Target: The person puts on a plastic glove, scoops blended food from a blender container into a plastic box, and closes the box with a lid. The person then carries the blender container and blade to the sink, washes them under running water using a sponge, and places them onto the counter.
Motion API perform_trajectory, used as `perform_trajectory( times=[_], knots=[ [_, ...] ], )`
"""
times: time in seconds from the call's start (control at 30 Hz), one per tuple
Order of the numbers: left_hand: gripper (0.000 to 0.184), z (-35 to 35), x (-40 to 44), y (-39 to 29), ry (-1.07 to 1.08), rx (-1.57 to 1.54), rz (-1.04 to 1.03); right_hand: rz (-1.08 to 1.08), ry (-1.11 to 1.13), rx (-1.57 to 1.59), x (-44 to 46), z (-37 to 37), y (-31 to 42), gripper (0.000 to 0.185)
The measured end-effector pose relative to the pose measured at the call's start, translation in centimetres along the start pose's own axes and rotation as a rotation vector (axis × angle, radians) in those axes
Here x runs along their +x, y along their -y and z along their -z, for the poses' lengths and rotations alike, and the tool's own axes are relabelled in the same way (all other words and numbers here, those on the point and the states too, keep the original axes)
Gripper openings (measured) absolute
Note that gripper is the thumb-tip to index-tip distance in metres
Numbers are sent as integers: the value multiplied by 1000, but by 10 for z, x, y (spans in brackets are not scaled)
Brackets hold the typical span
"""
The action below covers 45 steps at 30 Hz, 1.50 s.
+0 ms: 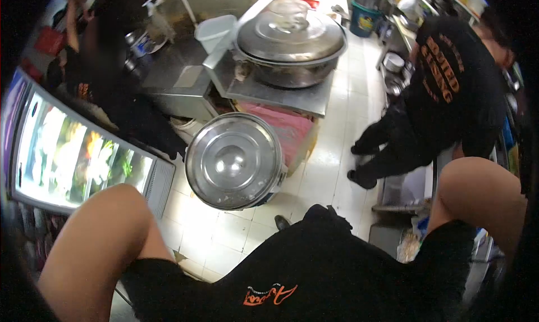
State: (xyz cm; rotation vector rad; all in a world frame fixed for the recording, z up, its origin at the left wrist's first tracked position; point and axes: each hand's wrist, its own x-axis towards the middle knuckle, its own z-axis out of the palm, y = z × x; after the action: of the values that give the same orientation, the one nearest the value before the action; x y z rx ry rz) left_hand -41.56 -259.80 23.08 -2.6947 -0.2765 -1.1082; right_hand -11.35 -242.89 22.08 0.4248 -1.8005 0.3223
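Neither of my hands shows in the head view. My bare left arm [98,226] enters at the lower left and bends at the elbow, with the hand hidden. Likewise, my right arm [477,193] bends at the lower right and its hand stays out of sight. In front of me a tall round pot with a flat metal lid [233,159] stands on the tiled floor. Beyond it, a wide metal pan with a domed lid [292,38] rests on a steel table [281,94].
A lit glass-door fridge [73,153] stands on the left, with a co-worker in black [95,75] behind it. Another co-worker [443,86] bends over the counter on the right. White floor tiles [331,136] run between. A blue-green bucket [365,18] stands at the back.
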Motion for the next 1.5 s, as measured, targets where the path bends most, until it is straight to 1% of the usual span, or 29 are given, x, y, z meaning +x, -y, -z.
perform_trajectory(
  times=[0.07, 0.13, 0.2, 0.27, 0.3, 0.33, 0.4, 0.43, 0.47, 0.5, 0.53, 0.57, 0.63, 0.67, 0.73, 0.77, 0.83, 0.93, 1.0, 1.03, 1.13, 1.2, 1.27, 1.3, 1.33, 1.4, 1.43, 1.47, 1.5],
  knots=[
    [54, 9, -19, 10, -142, 51, 50, -173, -216, 13, -14, 2, -64, 66],
    [54, 5, -46, 30, -340, 99, 148, -432, -417, 56, -37, -2, -152, 66],
    [54, -10, -80, 70, -581, 94, 331, -736, -535, 126, -76, -17, -258, 66],
    [54, -34, -116, 132, -791, -11, 577, -1021, -540, 183, -124, -41, -353, 66],
    [54, -51, -137, 170, -869, -97, 711, -1127, -505, 192, -151, -54, -388, 66],
    [54, -71, -160, 211, -913, -207, 843, -1209, -470, 147, -165, -72, -403, 73],
    [54, -118, -210, 295, -986, -412, 1058, -1172, -410, 58, -193, -89, -458, 72],
    [53, -137, -232, 335, -1010, -459, 1286, -1388, -408, 167, -214, -87, -494, 83],
    [54, -151, -245, 369, -906, -272, 1376, -1414, -427, 250, -220, -90, -510, 86],
    [59, -173, -269, 416, -736, 67, 1448, -1409, -450, 280, -225, -93, -530, 87],
    [70, -193, -305, 468, -734, -180, 1354, -1414, -476, 305, -231, -95, -550, 88],
    [77, -211, -315, 504, -746, -59, 1569, -1423, -506, 320, -231, -100, -568, 89],
    [84, -208, -265, 498, -860, -310, 1689, -1465, -607, 377, -237, -107, -592, 86],
    [85, -228, -292, 538, -783, -224, 1731, -1431, -549, 499, -235, -112, -600, 83],
    [79, -234, -272, 547, -856, -206, 1865, -1358, -437, 721, -239, -117, -612, 78],
    [77, -241, -276, 561, -833, -297, 1807, -1417, -453, 812, -251, -116, -628, 66],
    [78, -257, -285, 585, -787, -482, 1693, -1389, -533, 731, -264, -124, -633, 61],
    [76, -252, -250, 575, -705, -316, 1850, -1325, -597, 628, -266, -129, -619, 57],
    [75, -253, -238, 568, -863, -367, 1700, -1274, -662, 616, -251, -130, -604, 57],
    [73, -248, -228, 558, -936, -426, 1648, -1228, -707, 592, -229, -132, -580, 55],
    [69, -225, -200, 507, -1186, -670, 1503, -1078, -697, 630, -186, -133, -531, 51],
    [66, -206, -191, 470, -1347, -829, 1363, -1007, -562, 390, -147, -146, -482, 52],
    [59, -198, -217, 447, -1475, -1079, 941, -946, -435, 182, -128, -176, -442, 52],
    [49, -178, -212, 413, -1565, -1146, 919, -925, -378, 94, -126, -192, -422, 52],
    [48, -162, -223, 379, -1578, -1175, 878, -902, -317, 2, -125, -208, -400, 52],
    [47, -145, -253, 315, -1583, -1247, 797, -947, -347, 105, -132, -261, -357, 54],
    [45, -158, -313, 291, -1601, -1195, 861, -979, -329, 122, -134, -285, -328, 54],
    [43, -176, -381, 263, -1608, -1148, 930, -947, -282, 230, -125, -310, -295, 56],
    [41, -177, -418, 224, -1581, -1380, 733, -975, -279, 341, -134, -339, -270, 59]
  ],
)
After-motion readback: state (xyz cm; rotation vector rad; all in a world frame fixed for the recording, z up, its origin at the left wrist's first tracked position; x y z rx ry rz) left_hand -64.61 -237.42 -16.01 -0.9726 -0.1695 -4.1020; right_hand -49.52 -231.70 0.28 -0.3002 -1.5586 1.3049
